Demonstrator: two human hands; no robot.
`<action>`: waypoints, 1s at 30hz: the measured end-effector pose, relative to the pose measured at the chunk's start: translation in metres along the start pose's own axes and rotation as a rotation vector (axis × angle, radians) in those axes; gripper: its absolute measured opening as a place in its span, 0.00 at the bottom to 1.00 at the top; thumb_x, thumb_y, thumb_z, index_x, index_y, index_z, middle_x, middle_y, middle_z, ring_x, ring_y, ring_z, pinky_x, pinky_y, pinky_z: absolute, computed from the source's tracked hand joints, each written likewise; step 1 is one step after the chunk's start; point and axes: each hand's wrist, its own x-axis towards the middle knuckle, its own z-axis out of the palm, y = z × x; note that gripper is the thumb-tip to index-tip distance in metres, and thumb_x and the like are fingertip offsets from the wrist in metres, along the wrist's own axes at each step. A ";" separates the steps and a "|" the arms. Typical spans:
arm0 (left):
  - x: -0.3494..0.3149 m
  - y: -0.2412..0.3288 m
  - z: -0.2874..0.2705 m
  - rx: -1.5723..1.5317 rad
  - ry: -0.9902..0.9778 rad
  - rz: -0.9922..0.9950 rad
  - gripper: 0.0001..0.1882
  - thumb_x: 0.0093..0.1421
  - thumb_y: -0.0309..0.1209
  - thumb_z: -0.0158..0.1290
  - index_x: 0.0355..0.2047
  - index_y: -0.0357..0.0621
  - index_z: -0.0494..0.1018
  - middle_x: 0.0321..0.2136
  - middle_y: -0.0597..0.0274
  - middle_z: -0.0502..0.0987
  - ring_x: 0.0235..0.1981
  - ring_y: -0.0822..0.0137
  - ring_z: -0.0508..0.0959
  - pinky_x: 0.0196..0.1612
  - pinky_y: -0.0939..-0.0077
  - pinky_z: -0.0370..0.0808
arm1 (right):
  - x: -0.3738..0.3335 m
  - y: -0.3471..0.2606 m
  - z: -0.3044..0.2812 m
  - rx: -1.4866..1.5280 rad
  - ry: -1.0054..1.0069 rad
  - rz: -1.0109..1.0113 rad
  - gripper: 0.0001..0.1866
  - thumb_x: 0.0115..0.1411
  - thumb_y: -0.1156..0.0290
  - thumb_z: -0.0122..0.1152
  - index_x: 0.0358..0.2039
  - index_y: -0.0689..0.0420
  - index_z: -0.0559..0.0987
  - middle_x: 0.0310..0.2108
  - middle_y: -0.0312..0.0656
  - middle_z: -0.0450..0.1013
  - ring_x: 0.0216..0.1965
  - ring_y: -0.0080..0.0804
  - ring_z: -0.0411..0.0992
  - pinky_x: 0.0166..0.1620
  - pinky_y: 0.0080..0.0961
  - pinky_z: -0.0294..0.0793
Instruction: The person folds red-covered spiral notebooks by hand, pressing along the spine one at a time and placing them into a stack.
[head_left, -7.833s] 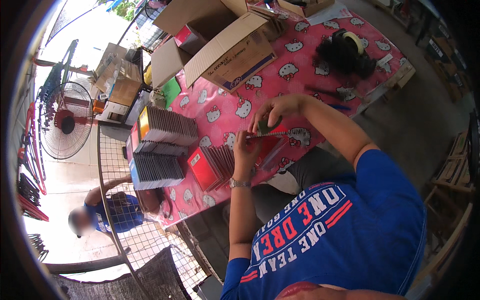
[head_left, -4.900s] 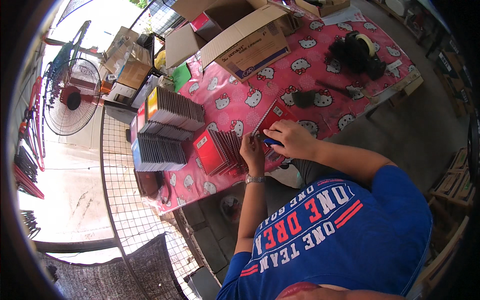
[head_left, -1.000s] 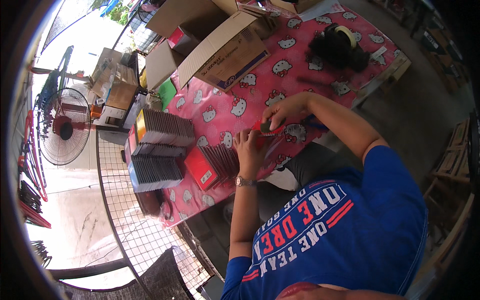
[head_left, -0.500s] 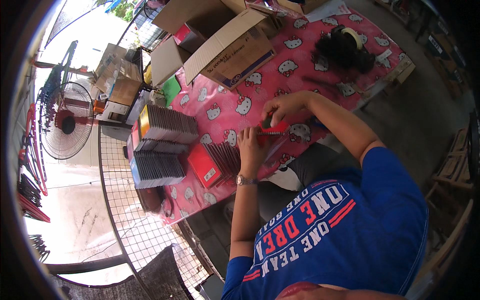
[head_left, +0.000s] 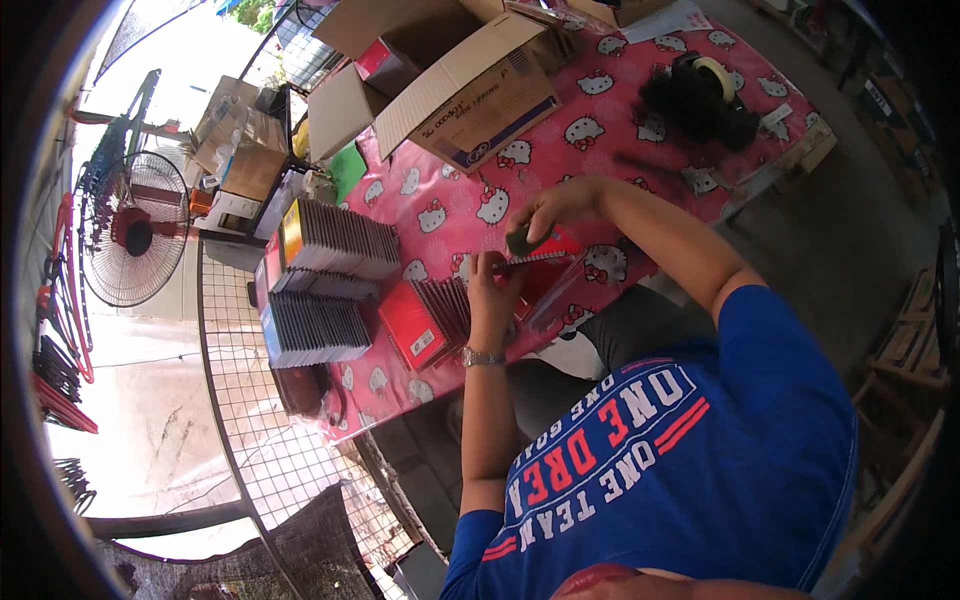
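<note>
At the near edge of the table, my left hand [head_left: 489, 290] has its fingers closed on a red spiral notebook [head_left: 560, 248], at the end of its spiral binding. My right hand [head_left: 552, 214] is bent over the same notebook, pinching a small dark green pad-like piece [head_left: 520, 241] just above the binding. What exactly this piece is cannot be made out. Beside my left wrist leans a row of red-covered spiral notebooks [head_left: 413, 325]. Part of the held notebook is hidden behind my fingers.
Farther left stand stacked notebooks with yellow [head_left: 293, 236] and blue [head_left: 268, 332] covers. An open cardboard box [head_left: 490, 112] sits at the back of the pink patterned table [head_left: 440, 190]. A tape roll [head_left: 714, 78] lies by a black bundle [head_left: 690, 105] at right. A fan [head_left: 135, 230] stands left.
My right hand has shifted left along the notebook's binding with the green piece. My left hand has moved slightly left, and more of the red cover shows. The view has shifted a little.
</note>
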 end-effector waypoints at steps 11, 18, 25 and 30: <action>0.002 -0.004 0.004 -0.139 0.077 -0.132 0.13 0.54 0.28 0.62 0.36 0.36 0.72 0.27 0.53 0.77 0.30 0.60 0.79 0.34 0.68 0.74 | 0.006 0.021 -0.005 0.309 0.236 -0.110 0.30 0.54 0.52 0.66 0.51 0.60 0.75 0.43 0.34 0.74 0.43 0.23 0.69 0.50 0.26 0.68; -0.014 -0.009 0.011 -0.380 0.174 -0.326 0.11 0.63 0.32 0.57 0.38 0.35 0.74 0.22 0.59 0.77 0.27 0.71 0.80 0.29 0.77 0.75 | -0.056 0.120 -0.031 -1.265 0.893 0.269 0.32 0.50 0.47 0.69 0.52 0.51 0.75 0.55 0.50 0.67 0.57 0.50 0.64 0.55 0.44 0.67; -0.024 0.011 0.025 -0.265 0.384 -0.041 0.12 0.65 0.31 0.53 0.45 0.37 0.70 0.31 0.55 0.75 0.27 0.70 0.78 0.29 0.78 0.77 | -0.110 0.091 0.045 -1.063 0.951 0.532 0.37 0.55 0.53 0.64 0.63 0.49 0.65 0.57 0.52 0.63 0.59 0.51 0.62 0.62 0.51 0.59; -0.021 -0.015 0.023 -0.294 0.279 -0.212 0.12 0.64 0.31 0.54 0.44 0.37 0.69 0.28 0.56 0.75 0.25 0.69 0.77 0.24 0.76 0.77 | -0.148 0.116 0.090 -1.384 0.866 0.527 0.33 0.54 0.54 0.64 0.59 0.51 0.69 0.52 0.49 0.66 0.54 0.49 0.65 0.61 0.49 0.61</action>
